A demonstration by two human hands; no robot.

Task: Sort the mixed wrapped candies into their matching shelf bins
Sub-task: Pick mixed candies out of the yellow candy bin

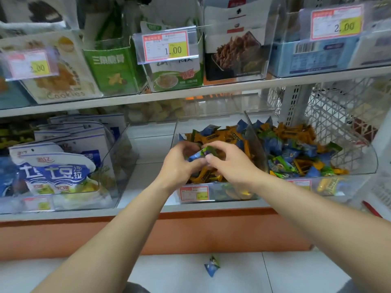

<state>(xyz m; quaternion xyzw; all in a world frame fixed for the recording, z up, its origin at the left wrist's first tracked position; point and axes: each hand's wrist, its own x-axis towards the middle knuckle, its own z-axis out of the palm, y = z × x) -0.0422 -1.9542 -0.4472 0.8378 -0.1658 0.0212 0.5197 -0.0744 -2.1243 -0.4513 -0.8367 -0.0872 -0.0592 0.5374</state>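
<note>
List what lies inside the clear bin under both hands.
Mostly orange candies, a few blue candies at the back. The left hand and right hand hide the middle of the bin.

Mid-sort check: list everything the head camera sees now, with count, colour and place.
middle bin: one, clear, lower shelf; mostly orange candies, some blue
right bin: one, clear, beside it; blue, green, orange candies mixed
held candies: about two, blue and green, over the middle bin
dropped candy: one, blue, floor tiles below
snack bags: several, white and blue, left bin
snack boxes: several, mixed colours, upper shelf
upper price tags: three, red and yellow, upper shelf fronts
wire basket: one, white, far right
left hand: one, gripping the held candies
right hand: one, pinching the held candies
</note>
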